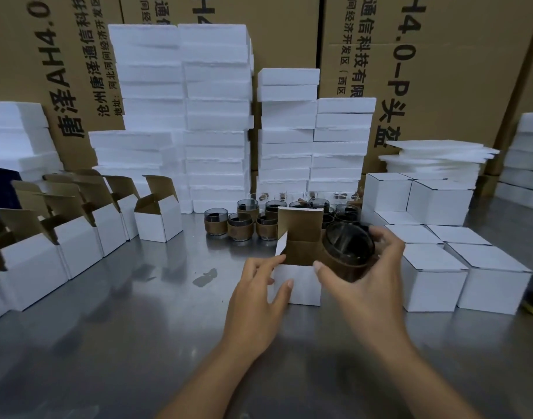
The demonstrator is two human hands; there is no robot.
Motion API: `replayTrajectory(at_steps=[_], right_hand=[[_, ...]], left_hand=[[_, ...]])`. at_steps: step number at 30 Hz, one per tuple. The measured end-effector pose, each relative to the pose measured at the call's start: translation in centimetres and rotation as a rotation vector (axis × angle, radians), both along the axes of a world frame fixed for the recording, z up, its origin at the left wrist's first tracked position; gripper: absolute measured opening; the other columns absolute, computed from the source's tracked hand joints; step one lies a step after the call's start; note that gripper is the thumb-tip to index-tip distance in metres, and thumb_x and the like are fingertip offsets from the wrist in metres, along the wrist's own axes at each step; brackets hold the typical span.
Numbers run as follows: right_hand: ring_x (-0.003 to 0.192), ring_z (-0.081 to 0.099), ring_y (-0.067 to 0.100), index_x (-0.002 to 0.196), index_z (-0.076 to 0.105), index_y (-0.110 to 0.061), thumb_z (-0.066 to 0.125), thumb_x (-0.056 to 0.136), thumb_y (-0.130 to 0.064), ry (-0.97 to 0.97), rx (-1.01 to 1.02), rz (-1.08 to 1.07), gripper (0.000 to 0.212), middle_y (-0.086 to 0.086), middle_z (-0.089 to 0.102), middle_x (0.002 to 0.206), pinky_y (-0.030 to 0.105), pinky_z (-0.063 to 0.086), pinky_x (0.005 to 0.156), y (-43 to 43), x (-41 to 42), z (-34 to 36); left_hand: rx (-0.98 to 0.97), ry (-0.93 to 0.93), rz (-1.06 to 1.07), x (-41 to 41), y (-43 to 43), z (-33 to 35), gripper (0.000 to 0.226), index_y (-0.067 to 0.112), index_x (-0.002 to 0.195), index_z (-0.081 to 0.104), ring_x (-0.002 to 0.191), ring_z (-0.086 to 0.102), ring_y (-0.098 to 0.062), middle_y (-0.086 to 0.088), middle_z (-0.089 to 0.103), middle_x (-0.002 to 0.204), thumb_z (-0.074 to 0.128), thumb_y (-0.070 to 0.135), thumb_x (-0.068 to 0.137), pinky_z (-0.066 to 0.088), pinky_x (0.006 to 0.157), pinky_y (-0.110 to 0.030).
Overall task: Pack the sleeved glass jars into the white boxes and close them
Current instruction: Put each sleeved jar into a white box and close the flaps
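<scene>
An open white box (301, 284) with a brown inside stands in the middle of the steel table, its lid flap upright. My left hand (259, 290) holds its left front corner, thumb on the front wall. My right hand (368, 273) grips a glass jar with a brown sleeve (347, 252), tilted on its side at the box's right rim. Several more sleeved jars (244, 223) stand in a cluster behind the box.
Several open boxes (159, 222) line the left side. Closed white boxes (431, 276) are stacked at the right. White foam blocks (217, 116) and large cardboard cartons (440, 55) rise at the back. A dark smear (204, 278) marks the steel table.
</scene>
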State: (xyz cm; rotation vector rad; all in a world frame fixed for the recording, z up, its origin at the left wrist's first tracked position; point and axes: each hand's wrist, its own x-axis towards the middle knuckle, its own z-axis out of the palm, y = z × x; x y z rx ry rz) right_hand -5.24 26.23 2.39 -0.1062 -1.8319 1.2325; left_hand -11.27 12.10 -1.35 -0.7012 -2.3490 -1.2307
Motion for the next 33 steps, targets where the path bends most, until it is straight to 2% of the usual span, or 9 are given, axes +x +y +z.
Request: replayTrajectory(at_steps=[2, 6, 9, 12, 16, 23, 26, 29, 33], right_hand=[[0.098, 0.056, 0.000, 0.102, 0.034, -0.042, 0.085, 0.059, -0.020, 0.001, -0.005, 0.040, 0.070, -0.013, 0.052, 0.108, 0.007, 0.042, 0.077, -0.8, 0.2, -0.8], [0.099, 0.049, -0.012, 0.102, 0.037, -0.046, 0.085, 0.059, -0.026, -0.065, 0.018, 0.093, 0.067, -0.024, 0.046, 0.107, 0.007, 0.044, 0.074, -1.4, 0.5, -1.9], [0.097, 0.053, -0.003, 0.104, 0.040, -0.044, 0.082, 0.059, -0.031, -0.132, 0.025, 0.107, 0.064, -0.018, 0.051, 0.107, 0.019, 0.049, 0.078, -1.5, 0.5, -2.4], [0.097, 0.056, 0.006, 0.105, 0.043, -0.040, 0.080, 0.059, -0.037, -0.151, 0.034, 0.120, 0.059, -0.013, 0.055, 0.104, 0.031, 0.053, 0.080, -1.4, 0.5, -2.4], [0.095, 0.057, 0.004, 0.102, 0.042, -0.041, 0.076, 0.055, -0.053, -0.162, 0.037, 0.121, 0.059, -0.013, 0.055, 0.105, 0.027, 0.051, 0.077, -1.5, 0.7, -2.3], [0.092, 0.053, -0.012, 0.108, 0.036, -0.041, 0.076, 0.056, -0.052, -0.172, 0.008, 0.129, 0.067, -0.026, 0.049, 0.100, 0.004, 0.043, 0.067, -1.5, 0.9, -2.5], [0.088, 0.050, -0.020, 0.098, 0.037, -0.039, 0.076, 0.053, -0.053, -0.173, -0.025, 0.133, 0.062, -0.024, 0.051, 0.095, 0.000, 0.040, 0.063, -1.6, 0.9, -2.4], [0.084, 0.051, -0.021, 0.094, 0.041, -0.039, 0.079, 0.055, -0.049, -0.203, -0.057, 0.180, 0.055, -0.021, 0.054, 0.095, 0.000, 0.040, 0.061, -1.4, 0.9, -2.4], [0.082, 0.054, -0.021, 0.094, 0.048, -0.035, 0.081, 0.064, -0.034, -0.242, -0.162, 0.281, 0.044, -0.020, 0.060, 0.094, -0.001, 0.040, 0.061, -1.1, 0.5, -2.5]], left_hand=[[0.006, 0.006, -0.020, 0.0, 0.0, 0.0, 0.037, 0.039, 0.130, 0.046, 0.098, 0.049, 0.005, 0.019, 0.039, 0.112, 0.052, 0.037, 0.093, 0.036, 0.071, 0.000], [0.085, 0.085, -0.016, 0.2, 0.0, 0.3, 0.026, 0.032, 0.119, 0.057, 0.098, 0.048, 0.007, 0.014, 0.049, 0.107, 0.051, 0.026, 0.095, 0.037, 0.073, 0.001], [0.172, 0.129, -0.026, 0.5, 0.1, 0.8, 0.017, 0.028, 0.106, 0.060, 0.092, 0.052, 0.002, 0.012, 0.057, 0.096, 0.047, 0.026, 0.096, 0.040, 0.071, -0.005], [0.190, 0.050, -0.114, 1.0, 0.0, 0.9, 0.018, 0.039, 0.102, 0.054, 0.084, 0.057, -0.003, 0.014, 0.061, 0.088, 0.040, 0.039, 0.092, 0.044, 0.066, -0.012], [0.175, -0.064, -0.223, 1.6, -0.1, 0.9, 0.014, 0.048, 0.103, 0.046, 0.082, 0.061, -0.002, 0.010, 0.065, 0.085, 0.043, 0.035, 0.097, 0.050, 0.069, -0.018], [0.144, -0.221, -0.263, 2.1, -0.2, 0.6, 0.018, 0.055, 0.104, 0.043, 0.092, 0.057, 0.012, 0.029, 0.059, 0.093, 0.042, 0.039, 0.095, 0.051, 0.082, -0.016], [0.166, -0.249, -0.270, 2.1, -0.3, 0.8, 0.019, 0.055, 0.103, 0.044, 0.092, 0.057, 0.014, 0.031, 0.060, 0.090, 0.043, 0.037, 0.096, 0.051, 0.083, -0.019], [0.232, -0.297, -0.289, 2.0, -0.2, 0.9, 0.018, 0.049, 0.107, 0.049, 0.091, 0.059, 0.008, 0.021, 0.064, 0.094, 0.042, 0.036, 0.096, 0.054, 0.082, -0.023], [0.374, -0.406, -0.307, 1.7, -0.3, 1.4, 0.022, 0.027, 0.113, 0.060, 0.094, 0.065, -0.016, 0.002, 0.068, 0.102, 0.045, 0.029, 0.097, 0.054, 0.087, -0.039]])
